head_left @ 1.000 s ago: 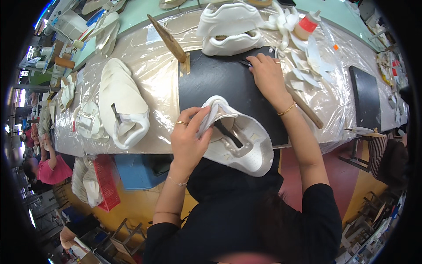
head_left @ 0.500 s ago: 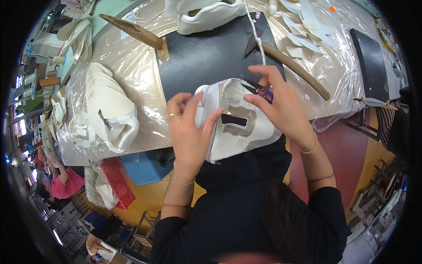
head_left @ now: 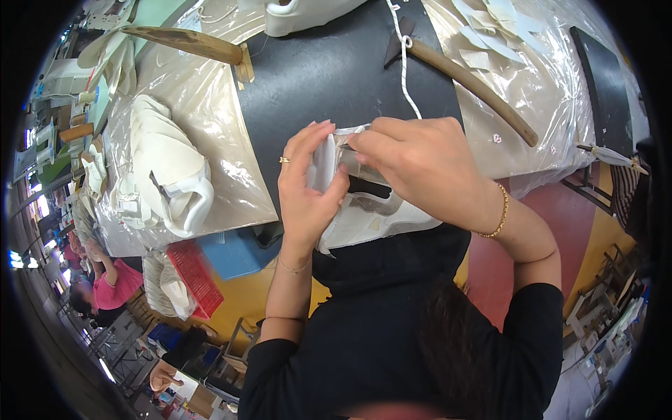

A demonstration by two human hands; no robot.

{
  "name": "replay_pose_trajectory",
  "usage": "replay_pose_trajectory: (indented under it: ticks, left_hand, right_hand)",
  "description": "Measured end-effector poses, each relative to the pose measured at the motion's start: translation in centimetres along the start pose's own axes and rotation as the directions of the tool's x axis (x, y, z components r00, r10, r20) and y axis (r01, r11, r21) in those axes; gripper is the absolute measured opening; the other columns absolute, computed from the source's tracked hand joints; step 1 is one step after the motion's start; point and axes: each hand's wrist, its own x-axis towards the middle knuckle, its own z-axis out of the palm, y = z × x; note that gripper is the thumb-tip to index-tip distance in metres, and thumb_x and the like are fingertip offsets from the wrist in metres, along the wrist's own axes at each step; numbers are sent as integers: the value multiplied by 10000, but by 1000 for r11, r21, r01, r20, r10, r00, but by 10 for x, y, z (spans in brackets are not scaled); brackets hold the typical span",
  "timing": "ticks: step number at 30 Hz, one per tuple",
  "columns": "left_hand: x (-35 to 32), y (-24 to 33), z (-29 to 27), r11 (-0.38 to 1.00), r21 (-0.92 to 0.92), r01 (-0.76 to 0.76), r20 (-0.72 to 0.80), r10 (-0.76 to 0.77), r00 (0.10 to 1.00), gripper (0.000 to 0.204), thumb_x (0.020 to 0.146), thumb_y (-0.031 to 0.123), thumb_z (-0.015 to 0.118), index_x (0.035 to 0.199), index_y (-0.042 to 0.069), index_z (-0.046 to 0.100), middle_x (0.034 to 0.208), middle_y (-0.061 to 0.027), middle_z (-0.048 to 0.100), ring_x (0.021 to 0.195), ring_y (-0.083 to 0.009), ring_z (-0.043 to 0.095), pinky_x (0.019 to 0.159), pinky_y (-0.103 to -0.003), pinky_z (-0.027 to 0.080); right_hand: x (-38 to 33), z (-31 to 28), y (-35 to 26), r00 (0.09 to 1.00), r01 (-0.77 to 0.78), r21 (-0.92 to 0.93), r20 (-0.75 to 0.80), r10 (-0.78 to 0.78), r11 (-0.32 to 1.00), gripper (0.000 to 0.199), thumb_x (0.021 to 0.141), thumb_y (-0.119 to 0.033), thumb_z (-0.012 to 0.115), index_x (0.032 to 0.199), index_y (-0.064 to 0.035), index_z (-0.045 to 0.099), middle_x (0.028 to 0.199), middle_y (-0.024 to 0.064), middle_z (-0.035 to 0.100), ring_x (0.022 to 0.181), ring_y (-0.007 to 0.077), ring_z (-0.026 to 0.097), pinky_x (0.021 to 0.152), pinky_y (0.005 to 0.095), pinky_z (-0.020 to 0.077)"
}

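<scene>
While one black mat (head_left: 336,77) covers the table (head_left: 532,98) centre, one white shoe upper (head_left: 371,213) is held over its near edge. A stack of uppers (head_left: 164,175), perhaps three, lies left. Two wooden sticks (head_left: 472,87) flank the mat. The left hand (head_left: 308,189) grips the upper's side; the right hand (head_left: 420,164) pinches its top edge.

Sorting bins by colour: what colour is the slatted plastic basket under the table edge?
Red, seen best in the head view: the slatted plastic basket.
</scene>
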Motion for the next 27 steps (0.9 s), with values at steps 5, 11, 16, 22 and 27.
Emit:
replay_pose_trajectory:
  ticks: [5,11,16,22,27]
  left_hand:
    - [-1,-4,1,999,-4,-37,10,37,999,480,729,5,669,1205,52,632,1264,-123,614,1255,-316,534,1058,-410,401]
    - [-2,-5,2,998,12,-63,16,62,998,474,729,15,674,1200,55,638,1259,-121,621,1262,-318,531,1061,-416,401]
    - [-3,-7,1,998,26,-51,18,50,999,485,723,19,697,1204,51,643,1236,-120,637,1243,-322,549,1054,-420,413]
    - [-6,-11,8,986,128,-105,-27,109,994,535,710,7,753,1233,21,637,1236,-138,639,1201,-334,580,1022,-416,449]
    - [-8,-12,19,970,221,-107,-113,134,985,490,749,13,764,1221,-35,641,1216,-172,655,1171,-348,602,1006,-407,460]
  right_hand:
    - [11,-6,4,988,116,-96,109,-105,989,143,753,-138,696,884,-83,673,721,27,610,601,219,637,488,335,447]
    - [24,-20,10,952,233,-123,230,-200,965,103,720,-108,666,813,-88,627,697,39,589,634,236,649,503,350,451]
    - [34,-21,12,939,261,-65,247,-238,963,92,719,-104,666,796,-87,618,701,46,592,644,243,651,517,357,456]
    - [27,-14,7,959,163,-61,246,-143,985,125,726,-92,672,849,-84,648,726,53,619,659,254,664,531,361,487]
    - [14,4,2,979,-82,11,188,79,997,146,779,-89,679,924,-76,680,759,61,647,656,285,661,543,377,506]
